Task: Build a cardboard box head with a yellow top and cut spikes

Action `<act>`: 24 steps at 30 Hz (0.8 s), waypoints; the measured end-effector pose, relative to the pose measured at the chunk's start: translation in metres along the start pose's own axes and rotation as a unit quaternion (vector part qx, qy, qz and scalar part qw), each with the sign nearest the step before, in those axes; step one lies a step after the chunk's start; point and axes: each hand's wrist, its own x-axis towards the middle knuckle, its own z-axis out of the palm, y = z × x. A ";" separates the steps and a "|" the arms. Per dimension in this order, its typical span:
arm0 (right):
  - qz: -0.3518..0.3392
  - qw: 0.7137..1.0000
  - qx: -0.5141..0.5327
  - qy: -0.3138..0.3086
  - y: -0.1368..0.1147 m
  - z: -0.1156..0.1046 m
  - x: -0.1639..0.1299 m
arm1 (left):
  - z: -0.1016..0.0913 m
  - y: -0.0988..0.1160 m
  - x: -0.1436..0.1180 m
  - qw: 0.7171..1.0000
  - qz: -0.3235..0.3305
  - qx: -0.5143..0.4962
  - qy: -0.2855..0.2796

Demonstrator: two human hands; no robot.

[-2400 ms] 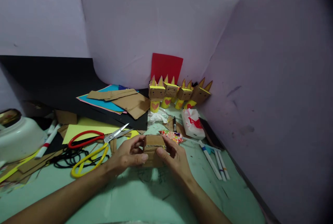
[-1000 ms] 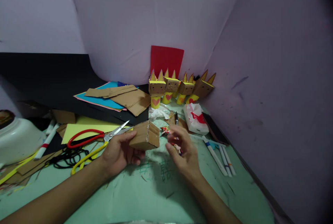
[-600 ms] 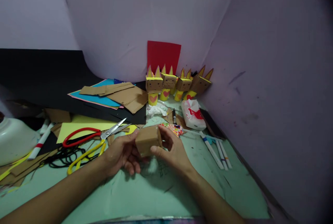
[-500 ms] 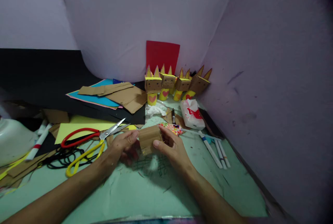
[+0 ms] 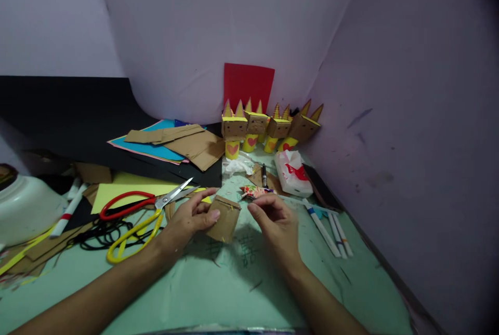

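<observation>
Your left hand [image 5: 187, 220] comes in from the lower left, forearm low over the green mat [image 5: 234, 288], palm turned toward the middle, fingers stretched out w/ the thumb tucked in front. It's got the cardboard box [image 5: 224, 218] pinched: thumb on the near face, fingers behind the left edge, so the grip is closed on it but loose, not a fist. The box sits tilted, its bottom edge down at or just above the mat (can't tell if it's touching), right btwn your two hands, in front of the scissors. Your right hand [image 5: 275, 223] comes in from the lower right, wrist bent, fingers curled inward w/ thumb and forefinger tips close together; it's just beside the box's right edge, not touching it. Whether those fingertips pinch something small, can't tell, too blurred. Left of the left hand lie two pairs of scissors, blades crossing: red-handled scissors [image 5: 128, 204] and yellow-handled scissors [image 5: 132, 239], over a black cord [image 5: 97, 233]. Just beyond the right hand's fingertips lies a scrap of patterned paper [image 5: 253, 191], w/ a black marker [image 5: 264, 174] and a tissue pack [image 5: 292, 179] further back. White pens [image 5: 331, 228] lie to the right of your right hand. At the back, a row of cardboard figures [image 5: 268, 130] stands before a red sheet [image 5: 248, 85].
</observation>
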 end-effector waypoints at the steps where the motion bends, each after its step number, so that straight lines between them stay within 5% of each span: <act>1: -0.006 1.000 -0.003 0.017 0.000 0.000 -0.001 | 0.001 0.000 0.000 1.000 -0.003 -0.002 0.002; 12: 0.044 0.995 -0.083 -0.019 0.000 -0.006 -0.004 | 0.003 -0.002 0.004 0.999 -0.010 -0.005 0.052; 20: 0.211 0.959 0.030 -0.187 0.001 0.008 -0.006 | 0.007 -0.007 0.002 1.000 0.002 -0.010 0.008; 24: 0.247 0.951 0.117 -0.144 0.000 0.008 -0.004 | 0.000 0.008 0.004 0.985 0.088 0.042 0.145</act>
